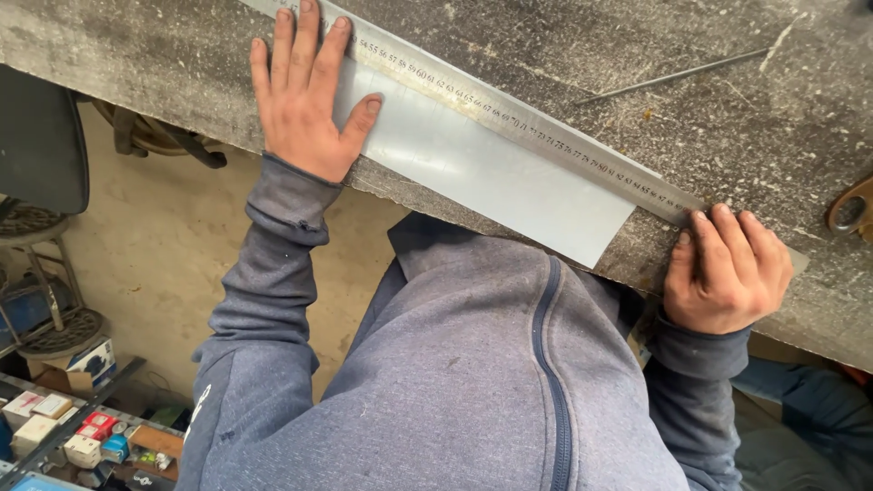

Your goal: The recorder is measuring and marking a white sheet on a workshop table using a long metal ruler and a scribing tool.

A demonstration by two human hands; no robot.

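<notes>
A long steel ruler (509,114) lies diagonally across a rough grey workbench (164,64). Under its near edge sits a pale, shiny metal sheet (491,173), whose corner reaches the bench's front edge. My left hand (305,91) lies flat with fingers spread, pressing on the ruler's upper end and the sheet. My right hand (723,268) is curled at the ruler's lower end, fingers closed against it; whether it grips a small tool is hidden by the fingers.
A thin metal rod (673,75) lies on the bench beyond the ruler. A rusty ring-shaped metal piece (850,211) sits at the right edge. Below left, shelves hold small boxes (55,423) and round metal discs (55,332).
</notes>
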